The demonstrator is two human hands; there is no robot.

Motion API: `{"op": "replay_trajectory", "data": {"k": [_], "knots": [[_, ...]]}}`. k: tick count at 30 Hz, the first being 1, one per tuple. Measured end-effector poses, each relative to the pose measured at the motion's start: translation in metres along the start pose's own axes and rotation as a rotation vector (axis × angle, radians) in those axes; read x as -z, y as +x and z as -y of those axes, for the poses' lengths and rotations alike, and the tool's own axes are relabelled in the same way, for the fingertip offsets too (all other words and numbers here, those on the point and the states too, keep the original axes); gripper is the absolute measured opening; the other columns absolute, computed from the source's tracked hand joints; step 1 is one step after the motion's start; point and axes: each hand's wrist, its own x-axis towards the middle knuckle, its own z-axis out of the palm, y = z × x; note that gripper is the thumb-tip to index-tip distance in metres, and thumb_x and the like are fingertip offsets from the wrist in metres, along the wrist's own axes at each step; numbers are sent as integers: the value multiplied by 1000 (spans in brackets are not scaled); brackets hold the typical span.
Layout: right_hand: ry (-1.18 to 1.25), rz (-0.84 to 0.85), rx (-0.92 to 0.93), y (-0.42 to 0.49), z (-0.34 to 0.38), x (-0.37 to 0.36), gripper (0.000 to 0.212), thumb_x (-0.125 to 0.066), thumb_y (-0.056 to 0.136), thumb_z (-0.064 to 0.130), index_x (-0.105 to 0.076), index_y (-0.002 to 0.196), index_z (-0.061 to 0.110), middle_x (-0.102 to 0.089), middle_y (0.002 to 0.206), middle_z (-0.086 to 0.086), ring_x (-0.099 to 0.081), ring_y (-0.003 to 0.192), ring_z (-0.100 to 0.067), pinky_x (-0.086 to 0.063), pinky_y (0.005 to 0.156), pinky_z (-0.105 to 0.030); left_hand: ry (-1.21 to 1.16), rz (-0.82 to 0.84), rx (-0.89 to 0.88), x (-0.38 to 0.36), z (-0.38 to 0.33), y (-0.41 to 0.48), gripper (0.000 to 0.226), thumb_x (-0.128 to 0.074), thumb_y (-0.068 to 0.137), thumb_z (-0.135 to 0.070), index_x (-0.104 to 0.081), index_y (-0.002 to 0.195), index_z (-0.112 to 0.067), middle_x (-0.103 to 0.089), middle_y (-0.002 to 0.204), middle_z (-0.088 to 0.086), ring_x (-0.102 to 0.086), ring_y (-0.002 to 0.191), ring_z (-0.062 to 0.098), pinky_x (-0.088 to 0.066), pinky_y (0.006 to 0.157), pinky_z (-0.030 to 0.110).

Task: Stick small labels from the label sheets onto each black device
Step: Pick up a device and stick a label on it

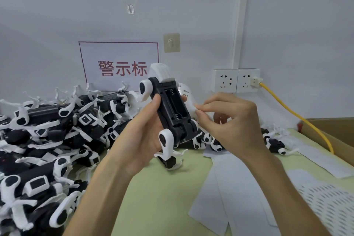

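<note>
Holding one device [173, 105] up over the worktop [162, 197], the left grip [145, 132] wraps it; the right grip [229, 119] pinches a label [192, 109] beside it, not stuck yet; a big pile [47, 140] waits left.

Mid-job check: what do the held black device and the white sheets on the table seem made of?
Black device with white legs, gripped by the left hand: apparently moulded hard plastic; the black body looks matt, with a crisp-edged open battery bay, the white legs smoother. Flat white sheets on the green table: probably thin paper label backing, sheen unclear; they lie flat and overlap.
</note>
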Motion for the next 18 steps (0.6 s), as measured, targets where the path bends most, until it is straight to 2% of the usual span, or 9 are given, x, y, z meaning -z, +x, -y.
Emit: {"op": "replay_trajectory", "data": {"k": [4, 7, 9, 11, 15, 18], "knots": [[68, -6, -76, 0, 4, 1, 8, -78, 80, 8, -81, 81, 16, -71, 77, 9, -54, 50, -17, -45, 49, -23, 77, 32, 24, 3, 4, 0, 35, -61, 85, -51, -81, 110, -36, -77, 115, -5, -72, 113, 16, -59, 89, 31], [171, 39, -198, 2, 7, 4, 8, -75, 80, 15, -79, 77, 20, -71, 75, 12, -54, 49, -15, -45, 50, -21, 135, 13, 33, 6, 7, -3, 35, -60, 88, -52, -80, 112, -36, -77, 115, -7, -72, 111, 15, -59, 93, 34], [268, 87, -300, 3, 8, 6, 9, -73, 79, 22, -76, 71, 22, -68, 67, 9, -53, 46, -15, -49, 49, -33, 170, 29, 30, 9, 7, -7, 39, -62, 91, -57, -77, 119, -34, -75, 118, -7, -71, 111, 14, -59, 95, 36], [347, 131, -373, 4, 8, 8, 14, -72, 78, 30, -74, 67, 21, -63, 56, 4, -52, 44, -17, -49, 48, -40, 167, 42, 27, 10, 5, -10, 42, -62, 92, -59, -75, 122, -33, -74, 119, -7, -71, 108, 14, -59, 89, 33], [455, 177, -436, 7, 8, 10, 16, -71, 76, 29, -73, 67, 16, -58, 54, -3, -49, 47, -20, -41, 50, -30, 173, 46, 30, 7, 3, -12, 40, -52, 93, -50, -79, 114, -31, -76, 110, -5, -73, 100, 15, -58, 78, 25], [478, 158, -484, 9, 8, 10, 14, -71, 73, 27, -74, 67, 15, -57, 58, -14, -49, 46, -17, -41, 48, -27, 213, 49, 13, 9, 4, -13, 37, -55, 95, -48, -79, 113, -26, -76, 112, -3, -73, 104, 18, -59, 83, 30]]}}
